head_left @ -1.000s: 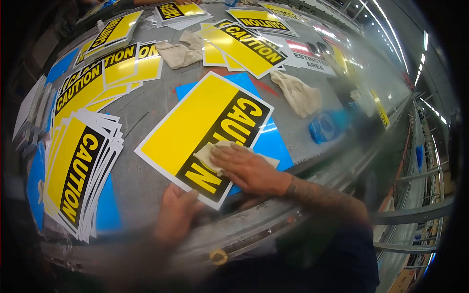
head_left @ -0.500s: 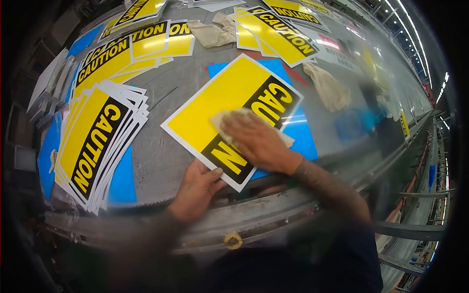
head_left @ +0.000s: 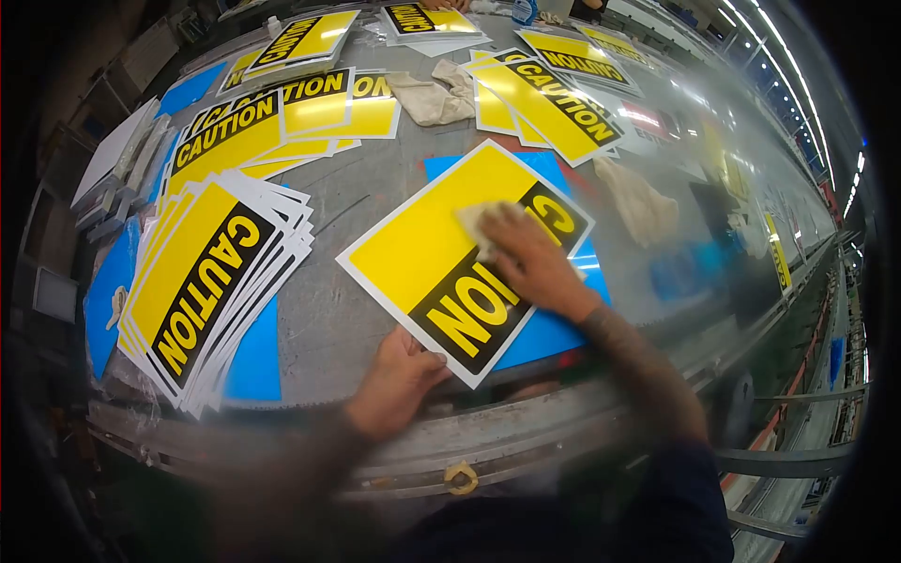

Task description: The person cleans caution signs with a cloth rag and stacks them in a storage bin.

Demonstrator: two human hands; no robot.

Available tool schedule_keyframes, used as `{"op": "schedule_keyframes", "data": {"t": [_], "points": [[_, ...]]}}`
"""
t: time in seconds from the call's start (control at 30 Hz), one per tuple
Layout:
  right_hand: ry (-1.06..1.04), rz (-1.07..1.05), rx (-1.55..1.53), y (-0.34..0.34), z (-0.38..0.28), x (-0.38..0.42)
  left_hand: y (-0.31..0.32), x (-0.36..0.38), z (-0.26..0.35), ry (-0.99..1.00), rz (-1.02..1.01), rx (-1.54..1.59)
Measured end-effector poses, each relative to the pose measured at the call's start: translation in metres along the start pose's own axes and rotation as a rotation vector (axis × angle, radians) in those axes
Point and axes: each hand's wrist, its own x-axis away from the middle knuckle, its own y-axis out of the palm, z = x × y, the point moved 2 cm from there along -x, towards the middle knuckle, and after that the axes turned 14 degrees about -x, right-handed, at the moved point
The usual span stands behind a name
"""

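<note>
A yellow and black caution sign (head_left: 413,253) with a white border lies tilted across a blue sheet (head_left: 554,333) on the grey table. My left hand (head_left: 399,380) pinches the sign's near left edge, thumb on top. Pressed flat on the sign's face, my right hand (head_left: 530,253) holds a cream cloth (head_left: 476,225) under its fingers and covers some of the lettering. To the left, a fanned stack of caution signs (head_left: 202,281) rests partly on another blue sheet (head_left: 255,361).
More caution signs lie in piles at the back left (head_left: 230,136) and back right (head_left: 554,103). Crumpled cloths (head_left: 432,98) sit between them and at the right (head_left: 633,197). A metal rail (head_left: 526,422) runs along the near edge. Another person's hands (head_left: 446,5) show at the far side.
My right hand has moved the cloth up and right across the sign, uncovering more letters. My left hand still grips the edge. The whole view has shifted, showing more of the table's far side.
</note>
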Motion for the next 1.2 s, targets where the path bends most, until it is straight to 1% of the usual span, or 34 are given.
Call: {"op": "schedule_keyframes", "data": {"t": [0.07,0.1,0.2,0.23,0.27,0.33,0.4,0.43,0.47,0.53,0.6,0.63,0.67,0.7,0.77,0.83,0.87,0.97,1.07,1.13,1.17,1.2], "points": [[0.128,0.114,0.166,-0.005,0.034,-0.014,0.003,0.001,0.003,0.001,-0.018,-0.009],[0.145,0.145,0.210,0.000,0.045,-0.023,0.007,0.003,0.008,0.072,-0.047,0.022],[-0.086,0.070,0.442,0.034,0.010,-0.043,0.006,0.002,0.010,0.034,-0.001,-0.063],[-0.280,0.052,0.358,0.046,-0.020,-0.046,0.004,-0.001,0.006,0.036,0.008,-0.060],[-0.286,-0.027,0.208,0.061,-0.050,-0.049,0.001,-0.003,0.004,0.061,-0.010,-0.072],[-0.237,-0.134,-0.246,0.081,-0.092,-0.053,-0.004,-0.003,0.003,0.047,0.030,-0.095],[-0.180,-0.267,-0.458,0.079,-0.108,-0.065,-0.006,-0.004,-0.005,0.173,0.082,-0.281],[-0.153,-0.336,-0.566,0.078,-0.111,-0.068,-0.007,-0.006,-0.007,0.176,0.082,-0.281],[-0.202,-0.316,-0.507,0.077,-0.105,-0.071,-0.008,-0.006,-0.009,0.179,0.082,-0.281],[-0.302,-0.283,-0.389,0.079,-0.080,-0.080,0.000,-0.003,0.005,0.062,0.027,-0.093],[-0.229,-0.137,-0.191,0.075,-0.040,-0.096,0.003,0.000,0.008,0.065,0.047,-0.139],[-0.145,-0.070,-0.165,0.069,-0.021,-0.105,0.005,0.002,0.009,0.071,0.060,-0.159],[-0.128,-0.037,-0.102,0.060,-0.002,-0.113,0.007,0.003,0.009,0.079,0.075,-0.180],[-0.081,-0.023,-0.115,0.050,0.016,-0.119,0.007,0.002,0.009,0.098,0.069,-0.168],[-0.068,-0.028,-0.053,0.030,0.053,-0.127,0.007,0.003,0.008,0.103,0.060,-0.168],[0.033,0.040,-0.029,0.012,0.090,-0.129,0.007,0.003,0.007,0.104,0.048,-0.170],[0.096,0.069,0.005,0.003,0.099,-0.129,0.006,0.001,0.006,0.103,0.042,-0.175],[0.092,0.097,0.034,0.004,0.100,-0.127,0.003,-0.001,0.005,0.097,0.028,-0.191],[0.014,0.103,0.001,0.030,0.083,-0.126,0.004,-0.001,0.006,0.095,0.022,-0.197],[-0.048,0.017,-0.150,0.053,0.028,-0.115,0.002,-0.004,0.005,0.084,0.022,-0.210],[0.010,-0.129,-0.260,0.058,-0.010,-0.106,0.001,-0.006,0.004,0.075,0.025,-0.200],[-0.097,-0.131,-0.297,0.071,-0.038,-0.092,0.000,-0.007,0.003,0.068,0.028,-0.191]]}}
